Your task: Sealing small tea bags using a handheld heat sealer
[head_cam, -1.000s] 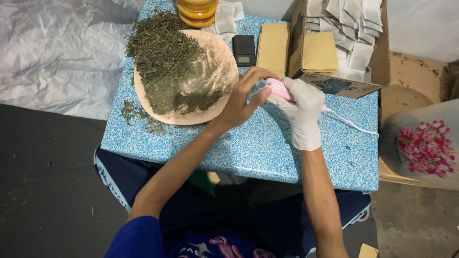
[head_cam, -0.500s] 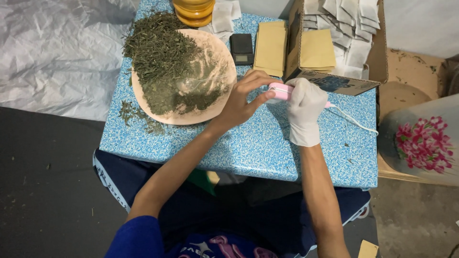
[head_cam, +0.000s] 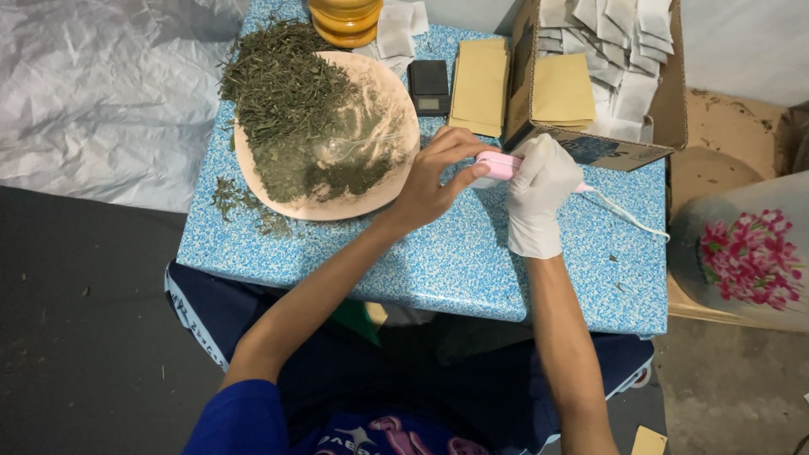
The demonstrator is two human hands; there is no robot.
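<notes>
My right hand (head_cam: 539, 190), in a white glove, grips a small pink hand-held device (head_cam: 498, 164) with a white cord (head_cam: 628, 219) trailing to the right. My bare left hand (head_cam: 436, 177) pinches the left end of that device; anything between the fingers is hidden. Both hands hover over the blue speckled table (head_cam: 438, 261). Just left of them sits a round pink tray (head_cam: 383, 181) heaped with dried green herb (head_cam: 286, 109).
A small black scale (head_cam: 429, 87) and a stack of tan envelopes (head_cam: 480, 84) lie behind the hands. An open cardboard box (head_cam: 607, 143) holds tan envelopes and white sachets. Yellow jars (head_cam: 345, 18) stand at the back. A floral-patterned container (head_cam: 746, 253) is at right.
The two hands have stayed together on the pink device, shifting only slightly; the view has tilted a little.
</notes>
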